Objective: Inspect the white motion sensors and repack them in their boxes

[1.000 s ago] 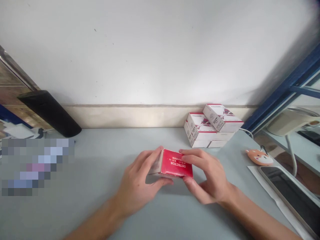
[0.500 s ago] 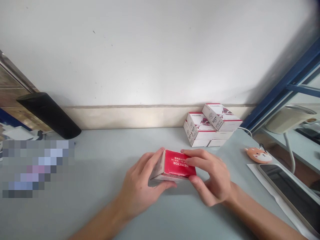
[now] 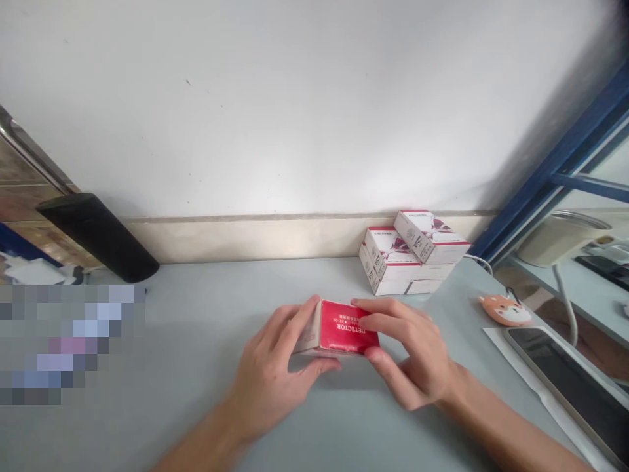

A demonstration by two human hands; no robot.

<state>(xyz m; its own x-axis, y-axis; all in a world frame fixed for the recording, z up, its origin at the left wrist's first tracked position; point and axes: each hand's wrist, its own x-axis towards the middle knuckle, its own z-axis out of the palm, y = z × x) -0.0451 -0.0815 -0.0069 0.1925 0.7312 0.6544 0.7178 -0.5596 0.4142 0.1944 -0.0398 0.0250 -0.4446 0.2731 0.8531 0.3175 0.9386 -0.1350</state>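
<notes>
A small cardboard box with a red end printed "DETECTOR" is between my hands, over the middle of the grey table. My left hand grips its white left side, fingers along the far edge and thumb along the near one. From the right, my right hand holds the red end, with fingertips on its upper right part and the thumb at the lower right corner. The printing appears upside down to me. The box's underside is hidden.
Several white and red boxes are stacked against the wall at the back right. An orange animal-faced case and a phone on white paper lie at the right. A black cylindrical object leans at the back left. A blurred patch covers the left side.
The view has shifted slightly, so the whole scene sits a little lower. Both hands keep the same hold on the box, which appears slightly further left.
</notes>
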